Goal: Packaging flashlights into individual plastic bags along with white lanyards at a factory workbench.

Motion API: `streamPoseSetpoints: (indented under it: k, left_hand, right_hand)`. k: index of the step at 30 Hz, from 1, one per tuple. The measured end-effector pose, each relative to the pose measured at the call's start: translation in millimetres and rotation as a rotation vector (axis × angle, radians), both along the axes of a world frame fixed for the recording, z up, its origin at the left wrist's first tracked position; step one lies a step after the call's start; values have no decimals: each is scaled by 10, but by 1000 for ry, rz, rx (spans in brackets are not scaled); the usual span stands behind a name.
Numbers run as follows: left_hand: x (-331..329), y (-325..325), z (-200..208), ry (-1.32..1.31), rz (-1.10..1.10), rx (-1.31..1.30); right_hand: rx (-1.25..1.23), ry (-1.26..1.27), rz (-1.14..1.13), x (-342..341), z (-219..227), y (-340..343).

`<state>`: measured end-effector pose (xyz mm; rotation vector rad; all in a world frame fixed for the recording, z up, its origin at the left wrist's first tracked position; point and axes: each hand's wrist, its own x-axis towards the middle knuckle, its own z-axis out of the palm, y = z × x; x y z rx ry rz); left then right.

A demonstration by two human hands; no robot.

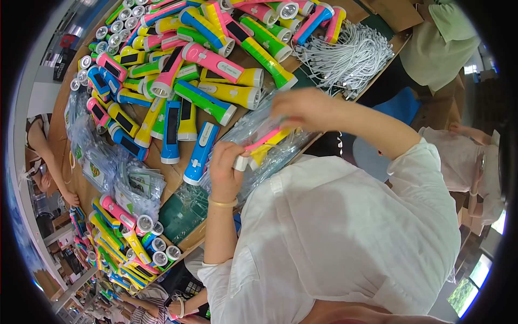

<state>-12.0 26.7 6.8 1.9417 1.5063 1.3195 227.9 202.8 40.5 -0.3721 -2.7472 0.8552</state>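
Observation:
My left hand [224, 164] is closed around a pink and yellow flashlight [265, 146], held tilted over a pile of clear plastic bags [245, 129]. A white wrap [241, 162] shows at its fingers. Motion smears my right hand [305, 109], which is at the far end of this flashlight; whether its fingers touch or grip anything cannot be made out. Just left of my left hand lies a blue flashlight [202, 153] with a white cross-shaped button. Beyond both hands, flashlights in pink, green, yellow and blue, such as a pink and yellow one [221, 66], lie heaped.
A bundle of white cables [345, 56] lies at the table's far right. Bagged printed cards [141, 182] and another flashlight heap [127, 243] are on the left. Cardboard [396, 13] stands at the far right corner. Another person's arm [54, 162] reaches in from the left; others stand right.

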Motion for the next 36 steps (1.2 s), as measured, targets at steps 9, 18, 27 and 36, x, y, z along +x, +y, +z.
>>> streamPoseSetpoints:
  k: [9, 18, 27, 36]
  left_hand:
    - [3, -26, -51, -9, 16, -4]
    - [-2, -42, -65, 27, 80, -28]
    - [-13, -91, -120, -114, 102, -66]
    - [-75, -130, -125, -107, 50, -60]
  right_hand:
    - [363, -444, -585, 994, 73, 608]
    - [-509, 655, -405, 491, 1004, 372]
    - [-960, 314, -415, 74, 300, -22]
    - [-954, 439, -454, 135, 277, 130]
